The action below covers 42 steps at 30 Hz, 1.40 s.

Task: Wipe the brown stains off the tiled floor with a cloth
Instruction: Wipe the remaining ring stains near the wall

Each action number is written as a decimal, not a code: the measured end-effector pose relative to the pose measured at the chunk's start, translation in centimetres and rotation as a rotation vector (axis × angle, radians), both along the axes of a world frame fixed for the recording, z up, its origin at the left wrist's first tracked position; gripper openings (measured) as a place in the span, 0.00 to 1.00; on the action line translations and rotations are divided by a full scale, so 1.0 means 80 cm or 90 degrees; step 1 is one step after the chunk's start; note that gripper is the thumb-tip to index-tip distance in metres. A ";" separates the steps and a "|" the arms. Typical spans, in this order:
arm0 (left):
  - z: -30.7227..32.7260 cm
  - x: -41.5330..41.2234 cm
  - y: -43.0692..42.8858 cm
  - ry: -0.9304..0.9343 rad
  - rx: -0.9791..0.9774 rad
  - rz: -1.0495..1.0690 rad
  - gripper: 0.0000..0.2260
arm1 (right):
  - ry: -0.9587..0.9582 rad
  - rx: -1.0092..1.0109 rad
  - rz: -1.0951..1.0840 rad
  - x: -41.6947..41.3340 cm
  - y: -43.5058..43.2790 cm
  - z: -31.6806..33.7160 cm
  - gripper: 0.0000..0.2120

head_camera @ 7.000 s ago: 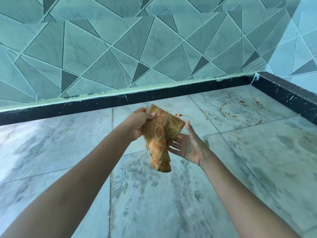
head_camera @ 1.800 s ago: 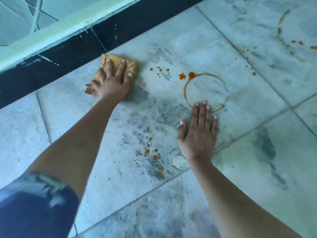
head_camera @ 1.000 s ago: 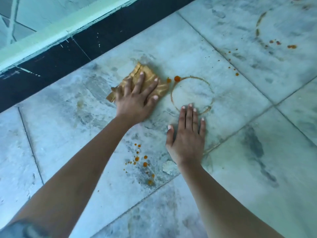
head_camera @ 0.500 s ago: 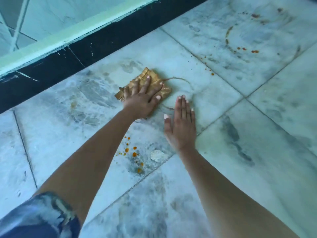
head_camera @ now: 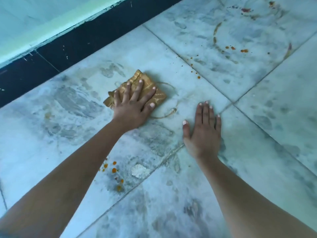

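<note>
Cloth [head_camera: 160,97], a tan-gold folded square with a paler woven pattern, lies flat on the tiled floor [head_camera: 171,54] under the left hand [head_camera: 132,107]. That hand presses down on it with fingers straight and fanned wide, the thumb stretched toward the cloth's near right edge. Only the far corner, the right corner and a rumpled left flap show around the fingers. The cloth's right side overlaps a thin brown ring stain [head_camera: 172,111], whose arc curves out from behind the cloth and back toward the thumb; parts of the ring are faint.

The right hand [head_camera: 202,129] lies palm down on the floor to the right of the ring and apart from it. Its fingers are straight and close together, the thumb is out to the left, and it holds nothing. It rests across a grout line that runs up to a four-tile joint [head_camera: 232,102] beyond its fingertips.

On the near side, just beside the left forearm, sits a cluster of orange-brown drops [head_camera: 114,170] next to a white chipped patch [head_camera: 139,170]. Small brown specks [head_camera: 198,77] dot the grout line beyond the cloth to the right. The far right tile carries a larger broken ring [head_camera: 216,30] with orange spots [head_camera: 243,50] inside it.

A black skirting [head_camera: 72,47] runs diagonally along the far left, topped by a pale green band [head_camera: 51,23]. A strip of bare tile separates the cloth's far corner from the skirting. Left of the cloth, grey-mottled tile reaches the frame edge.
</note>
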<state>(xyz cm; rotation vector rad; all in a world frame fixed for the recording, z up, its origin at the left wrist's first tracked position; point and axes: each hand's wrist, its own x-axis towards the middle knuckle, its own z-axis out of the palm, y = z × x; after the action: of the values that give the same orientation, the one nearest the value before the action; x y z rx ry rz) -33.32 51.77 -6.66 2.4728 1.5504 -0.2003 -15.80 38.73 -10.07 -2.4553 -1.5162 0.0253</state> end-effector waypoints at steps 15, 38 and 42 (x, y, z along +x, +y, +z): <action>0.002 0.077 0.070 -0.003 -0.008 -0.037 0.23 | 0.003 -0.038 -0.015 -0.002 0.003 0.008 0.33; 0.014 0.127 0.141 -0.029 -0.016 0.082 0.22 | 0.022 -0.050 -0.035 -0.005 0.001 0.012 0.35; 0.007 0.202 0.100 -0.014 -0.015 -0.050 0.24 | 0.020 -0.057 -0.037 -0.005 0.001 0.013 0.36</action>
<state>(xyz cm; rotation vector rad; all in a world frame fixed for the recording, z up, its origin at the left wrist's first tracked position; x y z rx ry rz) -17.15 59.74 -6.08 2.5115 1.4348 -0.2027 -16.20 38.84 -9.06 -2.5555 -1.4605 0.1234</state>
